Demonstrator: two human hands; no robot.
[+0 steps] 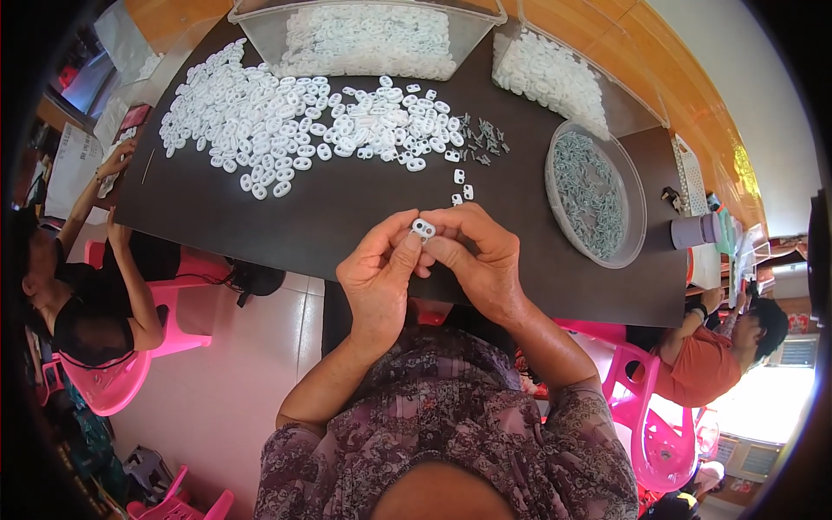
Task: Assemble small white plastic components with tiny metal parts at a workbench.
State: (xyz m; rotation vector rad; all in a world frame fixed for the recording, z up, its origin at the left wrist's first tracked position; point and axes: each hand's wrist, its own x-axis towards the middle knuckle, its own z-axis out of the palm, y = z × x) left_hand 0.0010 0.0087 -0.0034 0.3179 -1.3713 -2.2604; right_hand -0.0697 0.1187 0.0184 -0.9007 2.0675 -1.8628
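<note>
Above the table's near edge, my left hand (379, 270) and my right hand (484, 260) meet with their fingers closed. Between the fingertips they pinch a small white oval plastic piece with two holes (423, 227). Part of a second white piece seems to show under the thumbs, too covered to be sure. Just beyond the fingers lie a few loose white pieces (459, 176). A large spread of similar two-holed pieces (251, 113) covers the far left and middle, with a small heap of grey metal screws (485, 139) beside it.
A round clear tub (642, 212) of screws stands at the right. Clear plastic bins (260, 43) with white pieces line the far edge of the dark table (347, 195). A purple cup (693, 230) is farther right. Other people sit at left and right on pink chairs (186, 321).
</note>
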